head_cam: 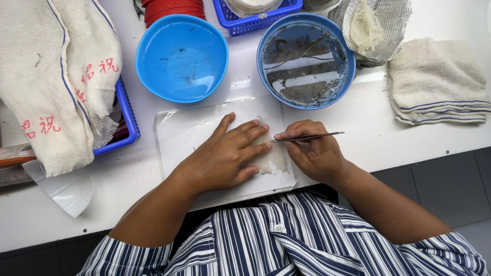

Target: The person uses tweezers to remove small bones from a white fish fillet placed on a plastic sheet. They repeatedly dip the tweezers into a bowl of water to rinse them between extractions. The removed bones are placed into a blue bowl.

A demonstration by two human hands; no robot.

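**Left hand pins the pale piece, tweezers close in from the right**

Starting at the left of my view, a white towel with red lettering is draped over a blue basket. Beside it on the white tabletop sits a blue bowl of clear water, then a second blue bowl holding water with dark debris, then a wire mesh strainer with a pale clump inside, and a folded towel at far right.

In front of the bowls lies a clear plastic sheet. My left hand lies flat on it, fingers released and spread, pressing down on a pale, translucent piece of material, which shows just past the fingertips. My right hand is clenched around slim metal tweezers.

The relation that matters: the tweezers' long axis runs nearly level, left to right, with the tip pointing left, just above the pale piece and touching or almost touching my left fingertips. The piece lies left of and slightly below the right fingers, so both hands are right beside it.
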